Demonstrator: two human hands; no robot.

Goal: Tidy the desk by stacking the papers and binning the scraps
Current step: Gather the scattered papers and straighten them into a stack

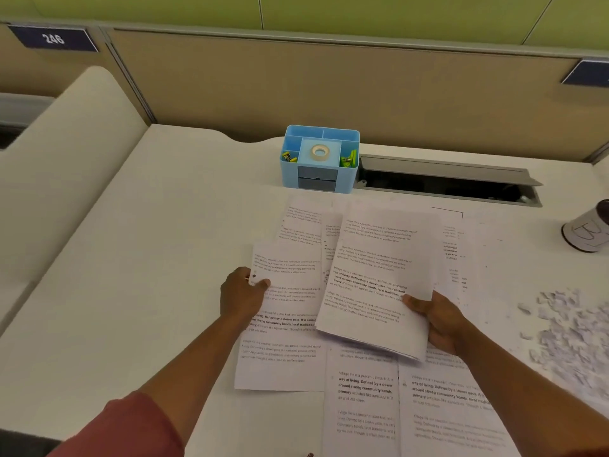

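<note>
we've got a thin sheaf point(375, 285) in the right hand point(435, 321), lifted and tilted off the worktop point(138, 258), thumb on top at its lower right edge, fingers curled under, so clamped on the sheaf. the left hand point(242, 295) pinches the left edge of a loose sheet point(283, 311), thumb on top, rest of the fingers hidden under or behind, sheet mostly flat on the worktop.

more sheets point(412, 410) lie spread and overlapping near the front edge, others fan out behind the sheaf, one or two further right. the scraps point(566, 328) sit in a heap at the right, apart from the hands, untouched. can't see a bin for sure; a white container point(586, 232) stands far right, prob. a cup, can't tell.

handling, as we judge it: printer paper, v. light, floppy, droops when held by one edge, as the sheaf does a bit. single sheets cling flat, so best to pinch at an edge or corner, or slide one to the worktop edge. sheaf is slippery sheet-on-sheet, so it needs a firm thumb-over grip mid long edge, then tapping square. creases easily, so no crushing. the scraps are tiny, near weightless, will scatter w/ any draught; sweep them together w/ a flat palm rather than picking.
</note>
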